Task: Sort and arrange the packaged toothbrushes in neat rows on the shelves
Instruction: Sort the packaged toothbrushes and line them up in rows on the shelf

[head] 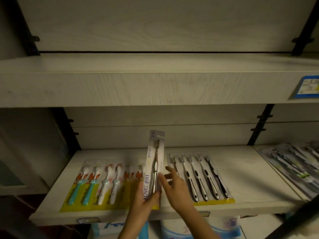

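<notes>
A: Where's the left hand (146, 199)?
B: Gripping the single toothbrush pack (154, 163) by its lower end, upright over the shelf (250, 178).
A: The right hand (174, 187)?
B: Fingers spread loosely, reaching forward just beside that pack.

A single wide-angle camera worn on the head is looking forward and slightly down from close in, facing the lower shelf (241, 171) squarely; the upper shelf (120, 87) is crossing mid-frame, its top showing from above.
</notes>
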Available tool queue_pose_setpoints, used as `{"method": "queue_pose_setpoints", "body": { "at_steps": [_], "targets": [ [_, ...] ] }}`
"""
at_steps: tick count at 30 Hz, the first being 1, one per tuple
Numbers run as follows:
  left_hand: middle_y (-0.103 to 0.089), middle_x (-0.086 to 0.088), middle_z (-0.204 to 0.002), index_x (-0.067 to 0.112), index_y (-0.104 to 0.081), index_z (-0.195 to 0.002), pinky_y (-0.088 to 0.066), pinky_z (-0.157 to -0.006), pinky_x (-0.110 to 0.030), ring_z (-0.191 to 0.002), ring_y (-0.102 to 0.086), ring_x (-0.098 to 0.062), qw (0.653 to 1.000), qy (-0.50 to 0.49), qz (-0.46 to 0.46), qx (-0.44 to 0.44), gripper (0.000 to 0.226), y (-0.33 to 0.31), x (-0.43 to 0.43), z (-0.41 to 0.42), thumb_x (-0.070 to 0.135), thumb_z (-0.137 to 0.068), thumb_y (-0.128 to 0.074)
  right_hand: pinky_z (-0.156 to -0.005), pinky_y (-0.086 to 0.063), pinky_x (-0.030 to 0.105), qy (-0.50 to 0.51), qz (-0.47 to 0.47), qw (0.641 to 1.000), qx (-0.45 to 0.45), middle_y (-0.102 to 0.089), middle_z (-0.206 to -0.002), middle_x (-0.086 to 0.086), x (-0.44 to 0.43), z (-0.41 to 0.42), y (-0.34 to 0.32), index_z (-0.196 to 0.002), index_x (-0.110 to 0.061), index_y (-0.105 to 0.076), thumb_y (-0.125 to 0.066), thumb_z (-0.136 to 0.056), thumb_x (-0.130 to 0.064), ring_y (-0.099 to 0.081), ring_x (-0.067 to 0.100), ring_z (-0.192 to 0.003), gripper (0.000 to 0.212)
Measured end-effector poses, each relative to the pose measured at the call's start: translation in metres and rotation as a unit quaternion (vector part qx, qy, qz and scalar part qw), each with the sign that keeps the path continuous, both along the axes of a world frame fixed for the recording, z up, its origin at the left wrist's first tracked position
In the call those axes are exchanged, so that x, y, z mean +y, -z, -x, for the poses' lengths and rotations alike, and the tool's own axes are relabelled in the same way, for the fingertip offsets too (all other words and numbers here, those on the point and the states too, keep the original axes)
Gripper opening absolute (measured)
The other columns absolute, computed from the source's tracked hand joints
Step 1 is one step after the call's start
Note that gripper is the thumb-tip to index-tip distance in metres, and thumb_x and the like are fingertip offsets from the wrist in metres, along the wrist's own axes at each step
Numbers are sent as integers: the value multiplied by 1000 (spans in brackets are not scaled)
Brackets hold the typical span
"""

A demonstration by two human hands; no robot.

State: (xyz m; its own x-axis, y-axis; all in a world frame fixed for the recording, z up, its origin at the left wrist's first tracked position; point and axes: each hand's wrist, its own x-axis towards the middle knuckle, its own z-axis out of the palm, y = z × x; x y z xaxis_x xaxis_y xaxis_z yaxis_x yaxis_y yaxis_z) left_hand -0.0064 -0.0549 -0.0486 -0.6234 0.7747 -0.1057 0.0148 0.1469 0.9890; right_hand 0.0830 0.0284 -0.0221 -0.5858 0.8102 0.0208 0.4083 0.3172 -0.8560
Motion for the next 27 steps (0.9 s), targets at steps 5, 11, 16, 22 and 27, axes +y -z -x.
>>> {"method": "queue_pose_setpoints", "body": {
  "at_steps": [5, 11, 16, 22, 27],
  "targets": [
    [-60, -5, -117, 20, -46, -124, -53, -70, -16, -101, -60, -11, 999, 35, 32, 1, 46, 7, -2, -9, 3, -84, -61, -77, -56, 22, 13, 46, 996, 74, -62, -92, -13, -9, 11, 9, -123, -28, -43, -63, -87, -29, -64, 2, -85, 41],
    [-57, -4, -99, 26, -52, -91, -44, -68, -23, -86, -54, -19, 997, -35, 34, 57, 32, 1, -11, 14, 14, -74, -76, -62, -49, 15, 52, 42, 996, -67, -55, -91, -7, 28, 13, 23, -116, -15, -44, -61, -88, -30, -58, 9, -80, 36],
    [-57, -1, -91, 23, -51, -88, -43, -65, -20, -80, -54, -16, 997, -48, 8, 63, 26, -12, -11, 19, 8, -79, -70, -85, -54, 34, 81, 56, 983, -158, -63, -104, 5, 31, 23, 44, -119, -12, -44, -55, -91, -30, -63, 18, -90, 35],
    [-59, 0, -93, 25, -52, -88, -43, -64, -22, -81, -55, -15, 996, -57, 5, 61, 25, -10, -11, 24, 9, -80, -70, -72, -47, 26, 32, -94, 956, -274, -63, -109, 6, 34, 18, 34, -123, -13, -36, -50, -93, -31, -63, 18, -93, 37],
    [-59, 1, -92, 23, -52, -88, -45, -66, -24, -79, -55, -14, 996, -59, -4, 63, 25, -12, -12, 23, 7, -80, -69, -65, -41, 25, 3, -193, 913, -358, -63, -105, 6, 41, 17, 35, -124, -11, -38, -43, -97, -34, -63, 18, -88, 36]
  ]
}}
